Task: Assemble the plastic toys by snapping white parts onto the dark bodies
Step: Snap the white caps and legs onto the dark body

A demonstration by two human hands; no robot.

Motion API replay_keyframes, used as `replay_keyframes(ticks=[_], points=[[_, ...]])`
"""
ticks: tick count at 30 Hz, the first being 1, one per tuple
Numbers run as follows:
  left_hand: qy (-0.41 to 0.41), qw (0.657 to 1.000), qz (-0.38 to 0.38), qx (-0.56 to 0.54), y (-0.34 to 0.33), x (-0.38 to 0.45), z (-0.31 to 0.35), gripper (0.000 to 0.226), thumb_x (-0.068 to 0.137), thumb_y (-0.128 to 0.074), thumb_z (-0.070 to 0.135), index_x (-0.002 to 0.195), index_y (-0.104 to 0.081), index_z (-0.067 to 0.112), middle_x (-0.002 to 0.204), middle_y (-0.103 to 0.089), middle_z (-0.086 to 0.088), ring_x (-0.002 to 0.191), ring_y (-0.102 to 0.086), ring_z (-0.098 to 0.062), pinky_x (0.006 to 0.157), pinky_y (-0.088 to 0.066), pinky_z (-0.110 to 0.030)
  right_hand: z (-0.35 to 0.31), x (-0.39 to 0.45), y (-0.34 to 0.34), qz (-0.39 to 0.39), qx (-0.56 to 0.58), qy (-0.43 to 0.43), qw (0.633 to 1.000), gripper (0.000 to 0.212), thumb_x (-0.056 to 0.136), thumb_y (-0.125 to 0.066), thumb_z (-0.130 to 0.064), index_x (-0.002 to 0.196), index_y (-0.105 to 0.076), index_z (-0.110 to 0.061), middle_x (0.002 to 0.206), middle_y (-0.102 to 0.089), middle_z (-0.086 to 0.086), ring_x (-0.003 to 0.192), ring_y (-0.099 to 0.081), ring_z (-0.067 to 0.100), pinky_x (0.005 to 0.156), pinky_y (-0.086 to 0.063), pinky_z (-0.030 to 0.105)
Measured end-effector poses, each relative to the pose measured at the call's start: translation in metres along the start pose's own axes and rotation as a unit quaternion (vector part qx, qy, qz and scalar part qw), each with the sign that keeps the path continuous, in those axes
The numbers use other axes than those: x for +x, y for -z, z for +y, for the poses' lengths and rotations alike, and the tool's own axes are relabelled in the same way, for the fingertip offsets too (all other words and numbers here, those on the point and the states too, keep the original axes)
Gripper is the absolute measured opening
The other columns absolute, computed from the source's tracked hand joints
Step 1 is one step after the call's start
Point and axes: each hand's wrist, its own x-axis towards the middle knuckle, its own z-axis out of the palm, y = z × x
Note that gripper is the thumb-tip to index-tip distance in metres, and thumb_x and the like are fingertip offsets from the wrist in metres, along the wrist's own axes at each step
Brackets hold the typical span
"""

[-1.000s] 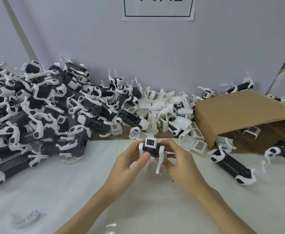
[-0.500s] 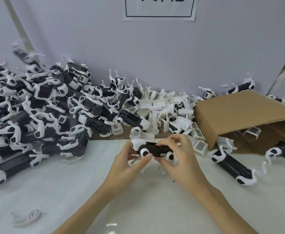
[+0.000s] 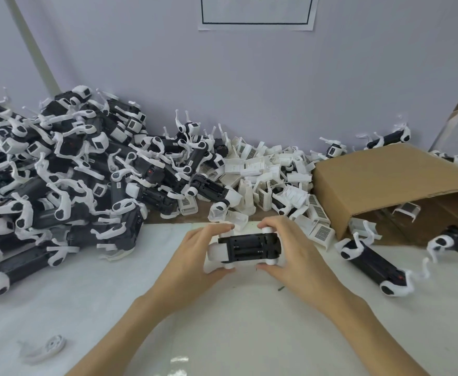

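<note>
I hold one dark toy body point(image 3: 249, 246) belly-up over the middle of the white table, its open battery bay facing me. My left hand point(image 3: 195, 253) grips its left end, where a white head piece sits. My right hand point(image 3: 292, 251) grips its right end, fingers curled round the white leg joints. Loose white shell parts point(image 3: 271, 180) lie heaped at the back centre. The legs under the body are hidden.
A big pile of assembled dark-and-white toys point(image 3: 54, 180) fills the left side. A tipped cardboard box point(image 3: 385, 185) lies at the right, with two toy bodies point(image 3: 374, 264) on the table before it. One loose white leg point(image 3: 46, 348) lies at the near left.
The toy has turned in my hands from head-on with legs hanging down to lying sideways and belly-up. Both hands kept hold and shifted slightly with it.
</note>
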Motion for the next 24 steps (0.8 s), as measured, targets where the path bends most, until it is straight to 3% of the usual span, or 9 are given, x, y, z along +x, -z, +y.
replay_keyframes(ticks=[6,10,12,14,16,19,21,24], points=[[-0.080,0.994,0.073,0.023,-0.004,0.000,0.002,0.071,0.087,-0.088,0.018,0.146,-0.049,0.024,0.154,-0.052,0.022,0.137,-0.049,-0.010,0.114,-0.033,-0.014,-0.003,0.000,0.002,0.073,0.005,0.049,0.996,0.071,0.077,-0.091,-0.015,0.132,-0.047,-0.020,0.150,-0.044,-0.014,0.140,-0.044,-0.001,0.105,-0.035,0.004],[-0.077,0.995,0.059,0.003,0.000,-0.002,0.003,0.071,0.090,-0.085,0.022,0.150,-0.047,0.028,0.155,-0.050,0.023,0.141,-0.047,-0.008,0.116,-0.037,-0.024,-0.004,0.000,0.006,0.068,-0.012,0.054,0.996,0.067,0.075,-0.093,-0.026,0.127,-0.051,-0.022,0.142,-0.052,-0.018,0.132,-0.051,0.000,0.103,-0.036,0.005],[-0.053,0.996,0.030,-0.069,0.004,-0.003,0.004,0.070,0.094,-0.082,0.027,0.153,-0.046,0.030,0.153,-0.054,0.018,0.141,-0.051,-0.011,0.114,-0.039,-0.022,-0.004,-0.001,0.009,0.055,0.027,0.024,0.998,0.068,0.073,-0.094,-0.036,0.126,-0.053,-0.029,0.134,-0.057,-0.023,0.125,-0.056,0.000,0.098,-0.039,0.006],[0.004,0.978,0.037,-0.206,0.006,-0.001,0.011,0.054,0.098,-0.074,0.037,0.148,-0.054,0.032,0.141,-0.065,0.012,0.132,-0.060,-0.010,0.104,-0.046,-0.018,-0.005,-0.003,0.008,0.043,0.102,-0.020,0.994,0.063,0.071,-0.094,-0.046,0.122,-0.058,-0.034,0.122,-0.065,-0.020,0.117,-0.063,0.005,0.096,-0.044,0.009],[0.083,0.941,0.082,-0.318,0.007,0.002,0.020,0.043,0.096,-0.064,0.050,0.136,-0.066,0.033,0.120,-0.075,0.005,0.109,-0.069,-0.011,0.086,-0.053,-0.017,-0.010,-0.002,0.001,0.029,0.179,-0.064,0.981,0.053,0.073,-0.089,-0.056,0.116,-0.064,-0.038,0.113,-0.071,-0.015,0.109,-0.068,0.009,0.093,-0.049,0.013],[0.130,0.927,0.092,-0.339,0.007,0.003,0.021,0.048,0.095,-0.059,0.057,0.134,-0.065,0.032,0.111,-0.077,-0.002,0.091,-0.070,-0.014,0.073,-0.049,-0.011,-0.015,-0.001,-0.007,0.020,0.259,-0.122,0.958,0.046,0.077,-0.077,-0.070,0.110,-0.069,-0.039,0.106,-0.075,-0.010,0.103,-0.072,0.013,0.086,-0.056,0.022],[0.125,0.921,0.058,-0.364,0.005,0.001,0.023,0.052,0.091,-0.066,0.053,0.138,-0.060,0.031,0.113,-0.076,-0.002,0.091,-0.071,-0.012,0.075,-0.051,-0.013,-0.017,0.001,-0.009,0.008,0.282,-0.143,0.949,0.041,0.085,-0.069,-0.069,0.113,-0.069,-0.037,0.107,-0.076,-0.009,0.102,-0.073,0.016,0.080,-0.061,0.030],[0.128,0.902,0.053,-0.408,-0.005,0.000,0.031,0.069,0.080,-0.085,0.040,0.141,-0.056,0.029,0.118,-0.074,-0.002,0.102,-0.073,-0.016,0.088,-0.056,-0.024,-0.015,0.001,-0.010,0.017,0.317,-0.192,0.929,0.038,0.102,-0.054,-0.055,0.129,-0.065,-0.030,0.114,-0.075,-0.005,0.107,-0.072,0.019,0.097,-0.058,0.046]])
